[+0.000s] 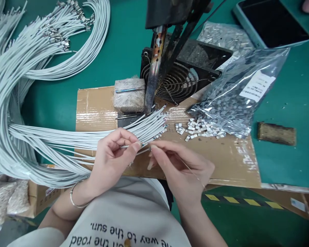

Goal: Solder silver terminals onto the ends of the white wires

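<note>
My left hand (115,157) is closed in a pinch on a white cable (125,146) near its end. Just to the right, my right hand (181,166) pinches a small metal connector, mostly hidden by the fingertips, close to the cable's tip. A thin wire (186,165) runs across the right palm. Beyond both hands lies a fanned bundle of white cables (149,125) with bare tips. Loose metal connectors (203,128) are scattered on the cardboard (221,161) past the right hand.
A soldering iron (156,68) in a stand points down beside a wrapped block (129,94) and a black fan (175,82). Connector bags (231,99), a phone (273,24) and a brown sponge (276,133) lie right. Finished-looking cable bundles (92,51) fill the left.
</note>
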A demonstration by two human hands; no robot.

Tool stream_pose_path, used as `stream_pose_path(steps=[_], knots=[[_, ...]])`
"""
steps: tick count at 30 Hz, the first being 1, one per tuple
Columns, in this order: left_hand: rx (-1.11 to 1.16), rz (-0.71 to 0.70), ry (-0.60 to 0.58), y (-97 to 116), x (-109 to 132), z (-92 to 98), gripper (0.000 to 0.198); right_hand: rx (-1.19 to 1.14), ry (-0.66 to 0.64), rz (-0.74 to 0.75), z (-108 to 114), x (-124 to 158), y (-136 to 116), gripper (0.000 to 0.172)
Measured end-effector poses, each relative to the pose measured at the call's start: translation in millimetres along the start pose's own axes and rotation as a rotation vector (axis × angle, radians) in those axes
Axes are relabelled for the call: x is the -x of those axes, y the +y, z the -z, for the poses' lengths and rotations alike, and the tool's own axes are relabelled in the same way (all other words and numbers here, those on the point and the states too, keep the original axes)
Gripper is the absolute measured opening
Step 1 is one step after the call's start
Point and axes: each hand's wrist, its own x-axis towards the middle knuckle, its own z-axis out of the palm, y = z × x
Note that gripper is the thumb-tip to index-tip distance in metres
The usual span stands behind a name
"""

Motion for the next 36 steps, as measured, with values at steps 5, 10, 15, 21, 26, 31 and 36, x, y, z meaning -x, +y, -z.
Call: stream_pose_path(steps=[5,10,15,21,26,31,36], knots=[[-0.051,-0.041,0.019,3,-1,-2.5,0.013,-0.038,-0.005,-0.020,5,-4,1,0.024],[-0.064,-0.066,0.044,5,-3,-6.8,0.013,-0.029,-0.032,-0.021,3,-6,0,0.026],[-0.074,-0.068,0.051,7,-5,-10.3,0.014,-0.031,-0.030,-0.004,1,-6,0,0.027],[-0.093,-0.064,0.053,7,-6,-10.8,0.014,0.012,-0.002,0.039,0,-5,2,0.027],[-0.091,-0.053,0.052,8,-7,-10.8,0.013,0.275,0.045,0.305,-2,-4,5,0.035],[-0.113,-0.025,0.059,8,-8,-11.0,0.013,0.447,0.057,0.529,2,-3,10,0.040],[-0.104,-0.017,0.066,8,-7,-9.6,0.013,0.453,0.150,0.463,7,-3,9,0.038]])
